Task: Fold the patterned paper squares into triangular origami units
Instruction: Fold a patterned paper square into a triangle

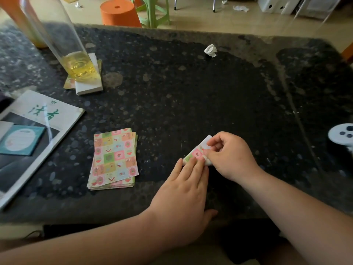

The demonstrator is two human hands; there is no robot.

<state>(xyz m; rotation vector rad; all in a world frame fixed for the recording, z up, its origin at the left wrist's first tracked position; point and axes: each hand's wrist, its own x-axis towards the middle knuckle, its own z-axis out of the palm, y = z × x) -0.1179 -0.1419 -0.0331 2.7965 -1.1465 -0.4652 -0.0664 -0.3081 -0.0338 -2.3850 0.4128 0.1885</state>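
One folded paper [197, 153] lies pressed flat under the left hand [183, 192], its right end pinched by the right hand [231, 157].

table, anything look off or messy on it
A crumpled white paper wad lies alone at the table's far side. The stack of patterned squares is fanned unevenly, edges not aligned. A bottle stands on a white pad over a loose patterned sheet.

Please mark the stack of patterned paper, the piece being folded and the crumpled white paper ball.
stack of patterned paper [114, 157]: head view, centre of the top sheet.
piece being folded [196, 153]: head view, pink square on its exposed patterned face.
crumpled white paper ball [210, 50]: head view, middle of the wad.
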